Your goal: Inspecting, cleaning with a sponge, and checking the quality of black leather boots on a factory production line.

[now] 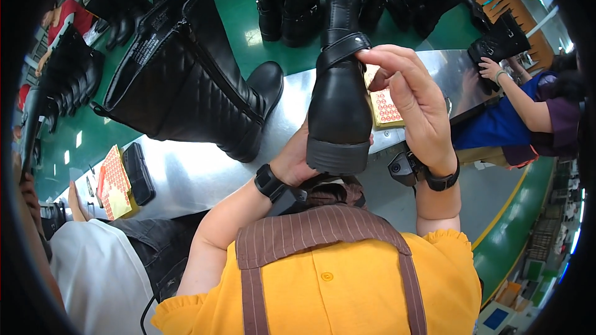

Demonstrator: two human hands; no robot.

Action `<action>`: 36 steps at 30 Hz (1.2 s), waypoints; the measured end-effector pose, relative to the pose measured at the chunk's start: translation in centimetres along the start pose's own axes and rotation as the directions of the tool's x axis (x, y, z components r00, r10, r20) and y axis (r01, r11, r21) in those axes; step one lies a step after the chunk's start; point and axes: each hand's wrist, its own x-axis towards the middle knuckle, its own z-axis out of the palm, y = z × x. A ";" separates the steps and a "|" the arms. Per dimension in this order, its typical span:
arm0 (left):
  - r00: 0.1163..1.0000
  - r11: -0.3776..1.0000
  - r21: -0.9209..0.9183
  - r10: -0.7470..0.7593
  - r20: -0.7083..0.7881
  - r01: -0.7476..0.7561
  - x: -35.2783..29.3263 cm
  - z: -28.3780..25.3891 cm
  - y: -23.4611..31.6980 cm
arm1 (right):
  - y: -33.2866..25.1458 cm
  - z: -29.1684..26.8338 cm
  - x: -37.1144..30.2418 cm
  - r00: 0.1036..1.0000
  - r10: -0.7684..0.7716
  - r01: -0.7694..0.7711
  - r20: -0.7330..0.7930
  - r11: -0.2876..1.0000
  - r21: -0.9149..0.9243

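A tall black boot [338, 99] is held up before me, its heel toward me and its shaft pointing away. My left hand [298, 161] grips it from below at the left of the heel; most of those fingers are hidden behind it. At the boot's ankle runs a black strap [343, 51] with a metal stud. The index fingertip of my right hand [419, 99] touches the strap's right end, with the thumb apart from it. Another tall black boot [192, 74], with a side zip and quilted leather, stands at my left on the metal bench.
The shiny metal bench [186, 170] bears yellow sheets of red round stickers [113, 183], a black case [138, 174] and a sticker pad [386, 107]. More black boots [301, 3] stand on the green surface beyond. Co-workers sit at both sides; one at right handles a boot [500, 40].
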 end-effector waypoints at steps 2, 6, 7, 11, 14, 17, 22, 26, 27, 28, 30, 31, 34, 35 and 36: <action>0.998 0.997 -0.071 -0.029 0.053 0.033 -0.2 -0.7 -0.3 | 0.2 0.4 0.0 0.999 -0.001 -0.001 0.034 0.999 0.048; 0.991 0.877 -0.464 -0.080 0.106 0.121 -0.3 -1.9 -1.2 | 0.8 1.7 -0.6 0.988 0.150 -0.150 0.028 0.927 0.344; 0.988 0.834 -0.535 -0.079 0.133 0.139 -0.3 -2.2 -1.4 | 1.1 2.0 -0.9 0.981 0.192 -0.183 0.021 0.888 0.423; 0.972 0.805 -0.564 -0.061 0.226 0.182 0.0 -3.4 -1.7 | 1.9 2.6 -2.2 0.970 0.240 -0.202 -0.033 0.877 0.437; 0.981 0.821 -0.544 -0.098 0.171 0.176 0.1 -3.6 -2.0 | 2.1 2.6 -3.1 0.962 0.266 -0.221 -0.052 0.882 0.417; 0.976 0.818 -0.533 -0.161 0.144 0.213 0.3 -3.3 -2.1 | 1.7 2.4 -3.7 0.950 0.301 -0.240 -0.081 0.871 0.428; 0.962 0.993 0.071 0.111 -0.249 -0.096 1.8 -2.9 -1.4 | 1.4 2.7 -4.8 0.915 0.318 -0.236 -0.248 0.921 0.309; 0.905 0.884 0.459 0.119 -0.409 0.091 0.9 -3.9 0.5 | 4.2 5.6 -6.4 0.749 0.456 -0.368 -0.481 0.890 0.271; 0.868 0.835 0.502 0.063 -0.492 0.224 0.0 -4.0 1.2 | 5.1 6.7 -7.2 0.744 0.430 -0.356 -0.511 0.903 0.242; 0.869 0.769 0.585 0.081 -0.489 0.257 -1.5 -3.6 1.2 | 6.0 7.6 -7.9 0.727 0.425 -0.366 -0.539 0.904 0.219; 0.926 0.482 0.807 -0.021 -0.378 0.341 -5.0 -2.6 2.9 | 7.5 9.1 -9.5 0.745 0.431 -0.416 -0.509 0.897 0.151; 0.889 0.279 0.850 -0.031 -0.457 0.446 -6.9 -1.8 3.7 | 8.1 9.4 -10.2 0.748 0.439 -0.444 -0.499 0.889 0.116; 0.668 -0.292 0.603 0.243 -0.704 0.742 -12.1 0.4 4.5 | 8.7 8.6 -11.7 0.824 0.469 -0.448 -0.319 0.883 0.143; 0.666 -0.271 0.614 0.411 -0.623 0.742 -13.2 0.5 4.7 | 8.7 7.9 -11.9 0.836 0.500 -0.474 -0.226 0.866 0.160; 0.650 -0.267 0.645 0.591 -0.477 0.716 -13.9 0.2 4.8 | 8.7 7.1 -11.8 0.798 0.583 -0.556 -0.151 0.809 0.190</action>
